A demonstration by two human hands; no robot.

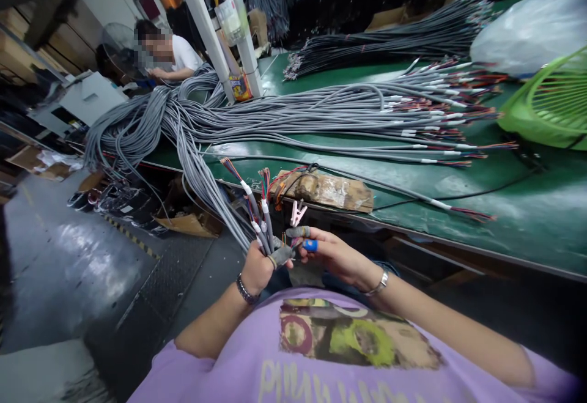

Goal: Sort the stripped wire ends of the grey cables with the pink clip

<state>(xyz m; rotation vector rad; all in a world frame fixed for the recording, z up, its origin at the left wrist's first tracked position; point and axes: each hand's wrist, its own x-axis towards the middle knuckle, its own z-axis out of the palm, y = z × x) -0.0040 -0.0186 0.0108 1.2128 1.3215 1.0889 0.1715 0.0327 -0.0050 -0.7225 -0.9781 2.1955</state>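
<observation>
My left hand (260, 266) is closed round several grey cables (266, 218), whose white-sleeved ends fan upward into thin coloured wires. Grey tape covers its thumb. Close beside it, my right hand (329, 251) pinches at the fine wires of one cable end; grey and blue wraps cover its fingertips. Exactly which wires it grips is too small to make out. Just above the fingers, a pale pink clip (297, 212) stands at the bench edge. A worn wooden block (328, 190) lies behind it, with a dark cord and an orange tie at its left end.
A long heap of grey cables (293, 109) spreads over the green bench (518, 219). Black cables (389, 45), a white plastic bag (534, 27) and a green basket-like fan cover (550, 100) lie beyond. Another person (181, 54) sits at the far left, past a white post (202, 18).
</observation>
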